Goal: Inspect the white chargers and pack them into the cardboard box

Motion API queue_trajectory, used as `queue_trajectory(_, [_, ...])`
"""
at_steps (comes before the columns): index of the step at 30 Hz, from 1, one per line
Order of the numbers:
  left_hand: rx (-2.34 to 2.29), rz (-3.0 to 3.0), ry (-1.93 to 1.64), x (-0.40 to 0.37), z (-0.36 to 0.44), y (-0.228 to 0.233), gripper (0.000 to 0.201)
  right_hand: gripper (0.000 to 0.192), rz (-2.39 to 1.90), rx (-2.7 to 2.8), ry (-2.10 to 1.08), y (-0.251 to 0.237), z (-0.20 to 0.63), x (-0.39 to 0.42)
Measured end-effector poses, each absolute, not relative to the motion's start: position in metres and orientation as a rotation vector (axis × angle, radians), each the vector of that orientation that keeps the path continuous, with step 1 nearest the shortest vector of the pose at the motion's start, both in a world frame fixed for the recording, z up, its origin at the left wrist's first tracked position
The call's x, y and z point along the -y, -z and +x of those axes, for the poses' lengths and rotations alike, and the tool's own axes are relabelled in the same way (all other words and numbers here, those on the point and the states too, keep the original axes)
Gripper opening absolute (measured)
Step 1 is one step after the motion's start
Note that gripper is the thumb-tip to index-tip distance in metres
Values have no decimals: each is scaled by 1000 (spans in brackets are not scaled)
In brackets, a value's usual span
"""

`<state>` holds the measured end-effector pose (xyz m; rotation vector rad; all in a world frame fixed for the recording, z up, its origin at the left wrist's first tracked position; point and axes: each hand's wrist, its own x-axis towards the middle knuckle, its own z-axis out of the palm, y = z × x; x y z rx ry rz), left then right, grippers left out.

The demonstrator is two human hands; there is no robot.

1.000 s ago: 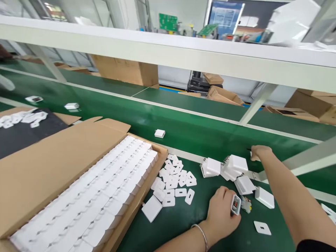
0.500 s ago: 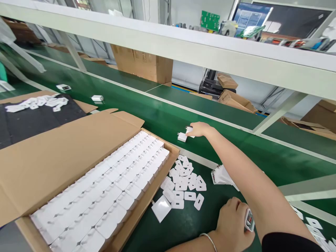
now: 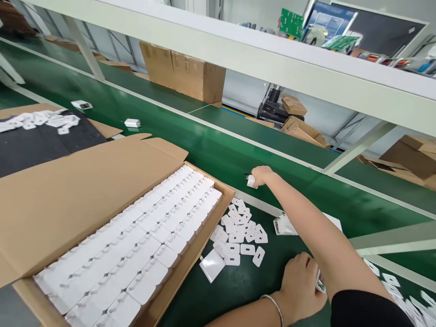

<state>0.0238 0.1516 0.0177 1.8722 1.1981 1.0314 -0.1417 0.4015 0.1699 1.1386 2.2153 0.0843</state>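
My right hand [image 3: 261, 175] reaches out over the green conveyor belt, fingers closed on a white charger [image 3: 251, 181] whose metal prongs point left. A second dark prong shows just above it; whether another charger is in the grip, I cannot tell. Close to me, my left hand [image 3: 301, 286] is wrapped round a white charger housing [image 3: 320, 284], its end facing right with parts visible inside. Left of that hand lie loose white end plates [image 3: 238, 231] with slots and a glossy white square piece [image 3: 212, 265]. More white housings [image 3: 285, 225] lie partly behind my right forearm.
An open cardboard box [image 3: 195, 260] with rows of white chargers fills the left. Further chargers [image 3: 132, 123] sit on the belt beyond its flap. A white shelf beam [image 3: 218, 50] crosses above, with a slanted support [image 3: 361, 147] at the right. More white plates [image 3: 391, 279] lie at lower right.
The two chargers beside my right hand stood apart on the belt; now one shows at its fingers, the hand slightly lower. My left hand has turned its housing a little. The view has shifted slightly.
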Motion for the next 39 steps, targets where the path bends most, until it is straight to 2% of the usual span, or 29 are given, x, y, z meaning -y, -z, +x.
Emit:
queue_trajectory(5, [-1257, 1907, -902, -152, 13, -29, 36, 43, 1217, -2312, -38, -234, -84, -392])
queue_trajectory(11, [-1287, 1840, -906, -147, 9, -35, 34, 31, 1315, -2228, 55, -293, 27, -341])
queue_trajectory(16, [-1281, 1820, -960, -145, 9, -32, 36, 40, 1402, -2250, 167, -295, 94, -299])
queue_trajectory(23, [-1286, 1800, -996, -144, 8, -32, 35, 73, 1492, -2265, 147, -288, 114, -274])
queue_trajectory(29, [-1296, 1800, -999, -144, 7, -33, 36, 68, 1485, -2259, 80, -287, 108, -272])
queue_trajectory(39, [-1306, 1786, -1012, -145, 7, -31, 35, 84, 1498, -2276, 139, -283, 111, -276])
